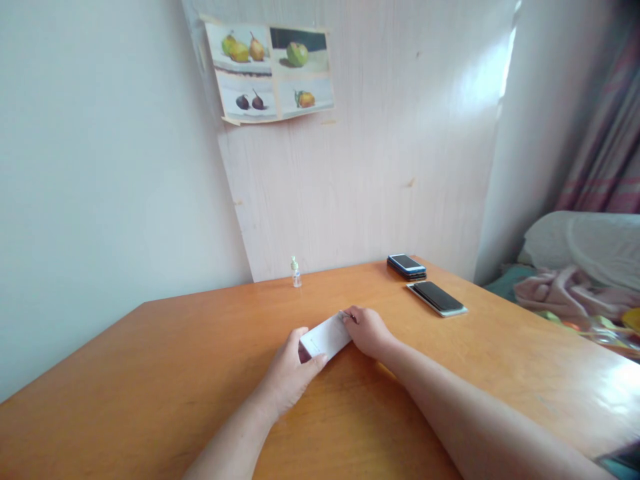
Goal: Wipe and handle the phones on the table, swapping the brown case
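Observation:
A flat white phone [327, 337], with its plain side up and faint small markings near the close end, lies slanted above the table in front of me. My left hand [295, 373] grips its near left end, thumb along the close edge and fingers at the far edge. At the opposite end, my right hand [369, 331] is closed, its fingertips pinched together on the phone's far corner. A small dark bit shows by those fingertips, too small to name. The undersides of the phone and of the right fingers are hidden.
On the orange wooden table [200, 347], a small clear pump bottle [296, 275] stands near the wall. To the right are a stack of phones [407, 265] and a black phone [438, 296] on a white one. Crumpled cloths [570, 287] lie beyond the table's right edge.

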